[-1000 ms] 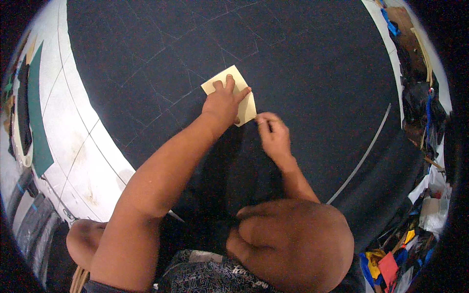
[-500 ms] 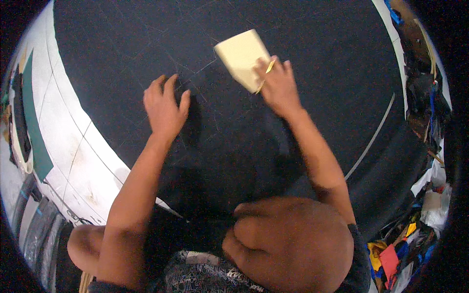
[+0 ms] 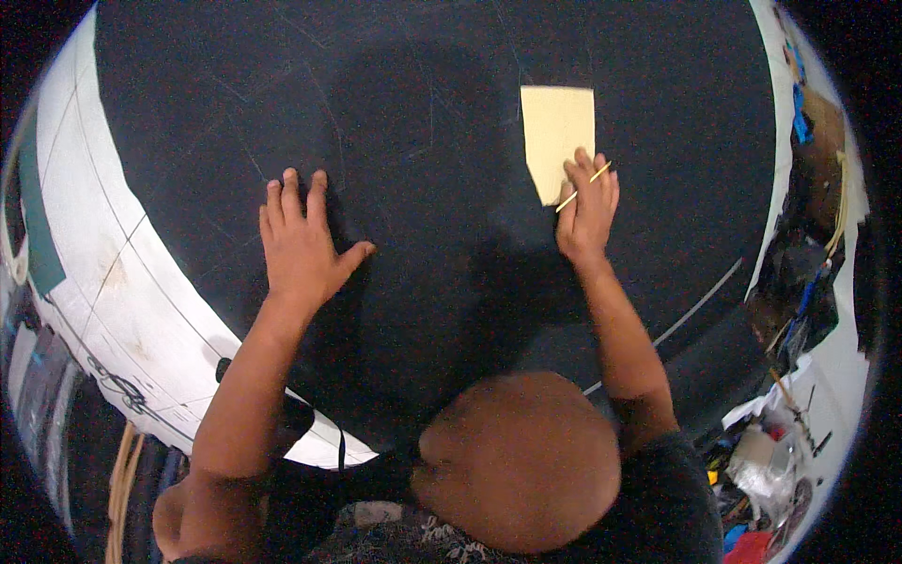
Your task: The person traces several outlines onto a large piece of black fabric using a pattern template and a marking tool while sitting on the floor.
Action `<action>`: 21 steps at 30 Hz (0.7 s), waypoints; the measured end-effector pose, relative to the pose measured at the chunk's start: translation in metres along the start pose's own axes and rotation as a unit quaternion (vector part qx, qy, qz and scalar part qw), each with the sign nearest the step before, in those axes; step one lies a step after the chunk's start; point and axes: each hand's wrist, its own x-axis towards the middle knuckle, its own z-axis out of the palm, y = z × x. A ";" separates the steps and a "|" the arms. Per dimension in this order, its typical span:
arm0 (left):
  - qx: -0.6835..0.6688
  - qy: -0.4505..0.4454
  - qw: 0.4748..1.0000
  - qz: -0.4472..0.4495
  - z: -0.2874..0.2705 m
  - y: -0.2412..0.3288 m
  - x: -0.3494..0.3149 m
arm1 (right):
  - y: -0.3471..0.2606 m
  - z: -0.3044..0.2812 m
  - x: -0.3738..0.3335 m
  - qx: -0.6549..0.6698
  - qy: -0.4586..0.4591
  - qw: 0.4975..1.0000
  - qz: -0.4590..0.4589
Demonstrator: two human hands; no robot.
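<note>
Dark cloth (image 3: 423, 216) with faint pale lines drawn on it spreads under both hands. My left hand (image 3: 303, 240) rests palm down on it, fingers spread and thumb out to the right, holding nothing. Right of centre lies a pale yellow card template (image 3: 556, 132), straight along its top and narrowing to a slanted lower corner. The fingers of my right hand (image 3: 589, 211) touch the template's lower right part. A thin yellow stick (image 3: 601, 171) runs between those fingers, partly hidden by them; its exact kind cannot be made out.
White sheeting (image 3: 141, 273) with dark lines borders the cloth on the left, beside a green piece (image 3: 39, 235). A pale curved line (image 3: 700, 299) marks the cloth at right. Clear plastic (image 3: 761, 461) and coloured scraps lie at lower right; thin sticks (image 3: 122, 484) at lower left.
The template, tilted and blurred before, now sits upright and further right in view, along with my right hand. My left hand has flattened and spread on the cloth. The view has shifted.
</note>
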 end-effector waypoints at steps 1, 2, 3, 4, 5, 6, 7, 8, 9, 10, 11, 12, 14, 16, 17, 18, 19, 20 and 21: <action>0.021 -0.020 0.999 -0.019 -0.005 0.005 0.002 | -0.001 0.003 0.000 0.000 -0.008 1.000 0.000; 0.041 -0.041 0.998 -0.038 -0.009 0.010 0.003 | -0.001 0.003 -0.001 0.000 -0.007 1.000 0.001; 0.046 -0.050 0.996 -0.050 -0.015 0.014 0.002 | -0.002 0.001 0.000 0.004 -0.006 1.000 -0.001; 0.048 -0.058 0.995 -0.059 -0.015 0.021 0.004 | 0.001 0.000 0.001 0.004 -0.003 1.000 -0.003; 0.051 -0.066 0.994 -0.069 -0.015 0.027 0.007 | 0.004 -0.001 0.000 0.002 -0.005 1.000 0.000; 0.047 -0.075 0.993 -0.075 -0.020 0.031 0.009 | 0.006 0.000 -0.004 0.004 -0.006 1.000 0.005; 0.025 -0.078 0.993 -0.083 -0.022 0.031 0.009 | 0.007 0.000 -0.004 0.006 -0.007 1.000 0.009; 0.004 -0.081 0.993 -0.090 -0.023 0.030 0.008 | 0.009 -0.001 -0.004 0.003 -0.012 1.000 0.008; -0.016 -0.084 0.992 -0.094 -0.023 0.027 0.007 | 0.009 0.000 -0.003 0.002 -0.017 1.000 0.010; -0.023 -0.076 0.992 -0.094 -0.022 0.025 0.004 | 0.008 0.000 -0.002 0.000 -0.025 1.000 0.012; -0.029 -0.068 0.993 -0.094 -0.021 0.022 0.002 | 0.006 0.000 -0.002 0.001 -0.026 1.000 0.005; -0.042 -0.060 0.994 -0.087 -0.016 0.022 0.002 | 0.009 -0.002 -0.002 -0.007 -0.025 1.000 0.000; -0.055 -0.054 0.994 -0.083 -0.007 0.017 0.000 | 0.012 0.001 -0.004 -0.022 -0.033 0.999 -0.003; -0.089 -0.050 0.991 -0.083 -0.004 0.013 -0.004 | 0.012 0.006 -0.004 -0.023 -0.023 0.999 -0.013; -0.092 -0.054 0.991 -0.084 -0.001 0.014 -0.004 | 0.013 0.008 -0.004 -0.024 -0.018 0.999 -0.019; -0.093 -0.061 0.990 -0.089 -0.001 0.018 -0.001 | 0.014 0.008 -0.004 -0.025 -0.018 0.999 -0.017; -0.093 -0.067 0.989 -0.097 -0.003 0.021 0.001 | 0.018 0.008 -0.003 -0.023 -0.019 0.999 -0.017; -0.101 -0.080 0.987 -0.098 -0.005 0.022 0.002 | 0.021 0.008 -0.003 -0.022 -0.019 0.999 -0.017; -0.105 -0.089 0.985 -0.101 -0.006 0.025 0.004 | 0.023 0.008 -0.004 -0.023 -0.005 0.999 -0.024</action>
